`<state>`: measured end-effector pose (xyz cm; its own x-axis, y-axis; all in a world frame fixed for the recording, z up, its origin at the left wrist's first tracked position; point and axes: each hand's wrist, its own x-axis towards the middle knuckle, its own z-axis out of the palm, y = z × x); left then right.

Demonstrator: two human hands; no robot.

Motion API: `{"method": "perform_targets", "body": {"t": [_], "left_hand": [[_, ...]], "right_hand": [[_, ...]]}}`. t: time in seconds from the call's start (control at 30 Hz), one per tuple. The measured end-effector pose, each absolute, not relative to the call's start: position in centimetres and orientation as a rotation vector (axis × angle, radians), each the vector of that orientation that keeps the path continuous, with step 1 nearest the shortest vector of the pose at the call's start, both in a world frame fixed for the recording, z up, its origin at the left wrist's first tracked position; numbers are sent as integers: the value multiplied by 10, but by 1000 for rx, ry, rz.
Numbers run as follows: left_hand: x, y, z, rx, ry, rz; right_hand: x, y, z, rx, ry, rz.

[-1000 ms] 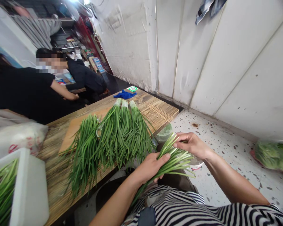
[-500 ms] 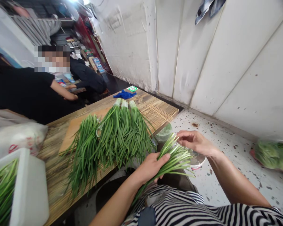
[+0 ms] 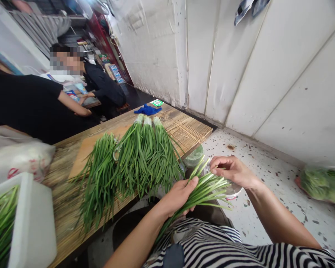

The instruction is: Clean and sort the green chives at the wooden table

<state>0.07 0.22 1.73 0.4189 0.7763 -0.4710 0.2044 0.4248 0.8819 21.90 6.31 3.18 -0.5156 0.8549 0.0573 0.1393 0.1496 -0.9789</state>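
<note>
A loose bunch of garlic chives (image 3: 203,188) lies across my left hand (image 3: 181,197), whose fingers are wrapped round the stalks. Their pale cut ends point up and to the right, and the green leaves run down past my wrist over the striped shirt. My right hand (image 3: 230,171) is at the pale ends, thumb and fingertips pinched together there; what is between them is too small to make out. Left of my hands, several tied bundles of chives (image 3: 147,156) rest on the wooden table (image 3: 61,208), white ends away from me, leaves hanging over the near edge.
A white foam box (image 3: 39,219) of chives and a plastic bag (image 3: 30,158) stand at the left. Thin sticks (image 3: 187,130) and a blue cloth (image 3: 147,109) lie at the table's far end. Bagged greens (image 3: 321,182) sit on the floor. Two people are beyond the table.
My right fingertips have closed a little more and dipped slightly along the stalk ends. The left hand keeps its hold on the bunch. The view has shifted slightly.
</note>
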Motion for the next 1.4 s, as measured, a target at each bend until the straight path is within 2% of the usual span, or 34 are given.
{"method": "perform_targets", "body": {"t": [0.4,0.77,0.9,1.1,1.27,1.33,1.4], "left_hand": [[1,2,15,1189,1186,482],[-2,0,12,1126,1088,365],[-1,1,14,1184,1126,381],[-1,1,14,1271,1211,447],[0,2,12,1249,1213,431],[0,3,13,1271,1221,426],[0,4,13,1300,1230,418]], "right_hand": [[209,70,41,-897,-1882,1573],[218,76,55,-690,-2369,1103],[219,74,52,-733,-2318,964],[239,80,29,-1099,-1982,718],[270,99,-26,-1886,-2256,290],[280,104,-47,-2181,-2352,234],[285,103,-57,-2200,-2380,227]]}}
